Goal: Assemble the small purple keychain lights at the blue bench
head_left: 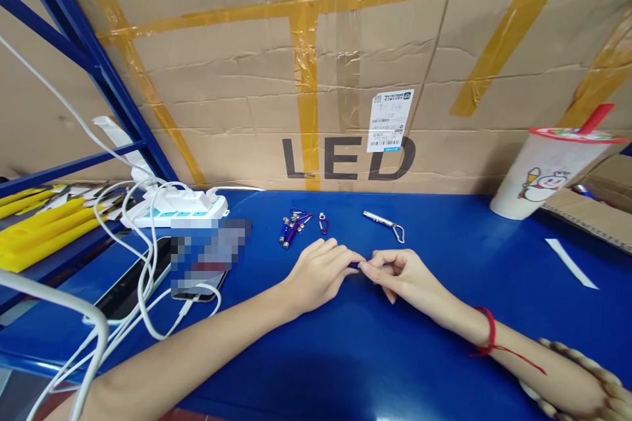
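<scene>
My left hand (pixel 320 273) and my right hand (pixel 402 273) meet at the middle of a blue table (pixel 444 355). Both pinch a small dark purple tube-like piece (pixel 354 265) between their fingertips; most of it is hidden by the fingers. Just beyond the hands lie a cluster of small purple keychain lights (pixel 292 227), a red carabiner clip (pixel 322 222) and a silver keychain light with a clip (pixel 382 222). A red string is tied round my right wrist.
A large cardboard box marked LED (pixel 345 66) stands along the table's back. A drink cup with a red straw (pixel 548 174) is at the right. A white power strip (pixel 172 207) with cables, phones (pixel 133 283) and yellow parts (pixel 39 227) lie at the left. A white strip (pixel 570 263) lies right.
</scene>
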The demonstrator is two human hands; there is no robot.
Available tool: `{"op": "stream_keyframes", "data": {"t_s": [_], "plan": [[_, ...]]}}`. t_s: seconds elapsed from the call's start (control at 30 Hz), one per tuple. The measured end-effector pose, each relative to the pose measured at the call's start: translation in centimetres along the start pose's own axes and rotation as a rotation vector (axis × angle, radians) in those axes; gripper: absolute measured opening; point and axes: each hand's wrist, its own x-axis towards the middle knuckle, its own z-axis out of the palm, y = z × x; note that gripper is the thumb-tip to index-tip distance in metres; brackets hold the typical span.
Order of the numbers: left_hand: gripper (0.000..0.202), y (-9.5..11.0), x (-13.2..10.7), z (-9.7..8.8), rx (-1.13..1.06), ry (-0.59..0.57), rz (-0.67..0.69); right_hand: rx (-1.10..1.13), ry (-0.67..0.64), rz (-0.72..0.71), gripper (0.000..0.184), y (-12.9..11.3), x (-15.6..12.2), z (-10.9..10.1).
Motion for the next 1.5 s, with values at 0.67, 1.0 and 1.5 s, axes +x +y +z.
{"op": "stream_keyframes", "data": {"t_s": [0.67, 1.0, 1.5], "plan": [[0.018, 0.2, 0.2, -0.1, -0.045, -0.080, -0.098, 0.005, -0.038, 0.000, 0.047, -0.5, 0.2, 0.5], [0.018, 0.4, 0.3, -0.3, -0.058, -0.075, -0.117, 0.003, -0.063, -0.037, 0.045, 0.1, 0.1, 0.4], [0.015, 0.4, 0.3, -0.2, -0.112, -0.085, -0.137, 0.009, -0.068, -0.017, 0.045, 0.0, 0.2, 0.4]]}}
